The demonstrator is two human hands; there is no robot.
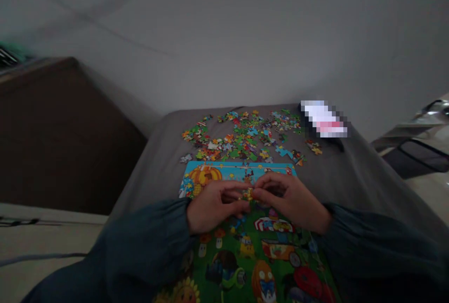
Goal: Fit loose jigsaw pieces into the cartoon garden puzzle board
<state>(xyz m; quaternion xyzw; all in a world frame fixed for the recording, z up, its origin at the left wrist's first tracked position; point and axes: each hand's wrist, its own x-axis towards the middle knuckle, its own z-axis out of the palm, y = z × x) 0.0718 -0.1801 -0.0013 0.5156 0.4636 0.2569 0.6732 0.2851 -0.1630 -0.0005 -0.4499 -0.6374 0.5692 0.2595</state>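
Note:
A small yellowish puzzle piece (247, 194) sits between the fingertips of both hands, above a picture sheet. My left hand (220, 205) is closed about the piece from the left, with its thumb below and its fingers above. From the other side, my right hand (289, 198) pinches it between thumb and index finger. Under the hands lies the puzzle picture sheet (233, 249), green with cartoon plants and a blue upper strip. Both hands cover part of its upper middle. Beyond its far edge are several loose puzzle pieces (242, 141), spread in a heap.
The sheet and pieces rest on a grey cloth-covered surface (164, 153) against a pale wall (228, 36). A phone-like device (324, 120) with a blurred-out lit screen lies at the back right. A brown panel (63, 139) stands at left; a cable (42, 258) runs below it.

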